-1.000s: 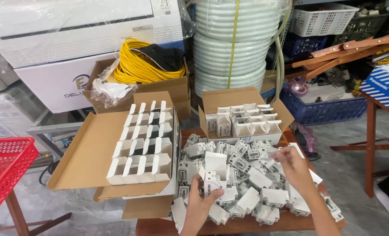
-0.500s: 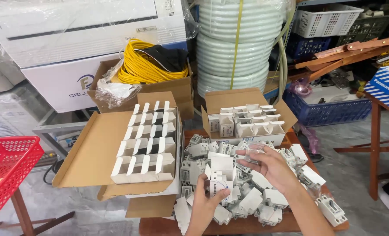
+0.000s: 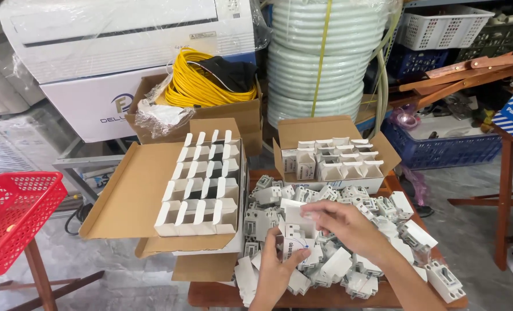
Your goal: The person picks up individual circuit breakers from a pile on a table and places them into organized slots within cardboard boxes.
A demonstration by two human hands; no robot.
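small white box: (image 3: 295, 230) held over the pile, near the table's front edge — between both hands, upright, flap open at the top
left hand: (image 3: 276, 270) comes up from below, fingers closed around the box's lower part, thumb on its front face
right hand: (image 3: 343, 222) reaches in from the right, fingertips pinching the box's top flap; hands close together, both on the same box
pile of white breakers: (image 3: 354, 242) loose, spread across the wooden table (image 3: 325, 298), directly under and around both hands; some small boxes mixed in
left carton: (image 3: 201, 184) open, flaps out, rows of small white boxes standing in it with flaps up — just left of the hands, touching the pile's edge
rear carton: (image 3: 331, 155) open, also packed with small white boxes, behind the pile, beyond the hands
yellow cable coil: (image 3: 201, 86) in a brown carton further back, well apart from the hands
white hose coil: (image 3: 320, 57) stacked behind the rear carton
red basket: (image 3: 14, 213) far left, on a stand, well apart
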